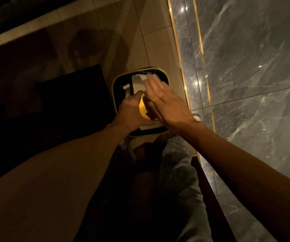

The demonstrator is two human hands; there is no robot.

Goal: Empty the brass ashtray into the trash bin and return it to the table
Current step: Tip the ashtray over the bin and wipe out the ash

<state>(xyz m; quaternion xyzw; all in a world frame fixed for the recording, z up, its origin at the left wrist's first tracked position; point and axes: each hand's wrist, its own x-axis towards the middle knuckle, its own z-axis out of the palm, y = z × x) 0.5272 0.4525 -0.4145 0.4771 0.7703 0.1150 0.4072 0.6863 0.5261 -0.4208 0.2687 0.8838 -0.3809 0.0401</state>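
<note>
My left hand (132,110) grips the brass ashtray (142,106), tipped on its side over the open trash bin (118,81). The bin is square with a pale rim and a dark liner, and white paper lies inside it. My right hand (165,103) is flat with fingers stretched out and blurred, right beside the ashtray's underside. Whether it touches the ashtray I cannot tell. The ashtray's inside is hidden from me.
A grey marble wall (245,75) with a lit gold strip (180,58) runs along the right. Beige floor tiles (151,41) lie beyond the bin. A dark mat (71,95) sits left of the bin. My legs (175,172) stand just below it.
</note>
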